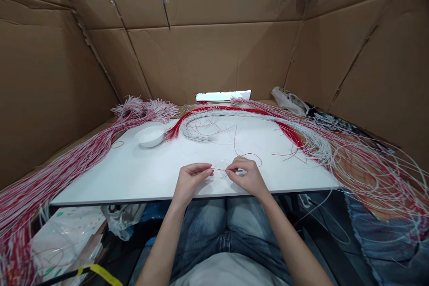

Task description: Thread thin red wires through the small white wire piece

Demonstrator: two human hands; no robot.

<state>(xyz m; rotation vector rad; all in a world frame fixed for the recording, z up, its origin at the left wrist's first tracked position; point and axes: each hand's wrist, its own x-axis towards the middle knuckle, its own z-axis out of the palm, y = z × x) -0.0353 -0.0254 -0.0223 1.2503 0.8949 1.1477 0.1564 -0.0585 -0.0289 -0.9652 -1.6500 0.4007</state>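
Note:
Over the front of the white table (pixel 134 174), my left hand (pixel 192 178) pinches a thin red wire (pixel 217 169) between thumb and fingertips. My right hand (pixel 247 174) is closed in a pinch on the same wire a short way to the right. The stretch between the two hands runs roughly level. A small clear or whitish piece (pixel 223 172) lies at or under the wire near my right fingertips; its kind is too small to tell. A loose red wire (pixel 235 140) curls on the table beyond my right hand.
A white dish (pixel 150 136) sits left of the middle. Red and white wire bundles hang over the left side (pixel 83 152) and pile up on the right (pixel 368 170). A bunch of red and white wires (pixel 201 114) arcs across the back. Cardboard walls (pixel 214 58) surround the table.

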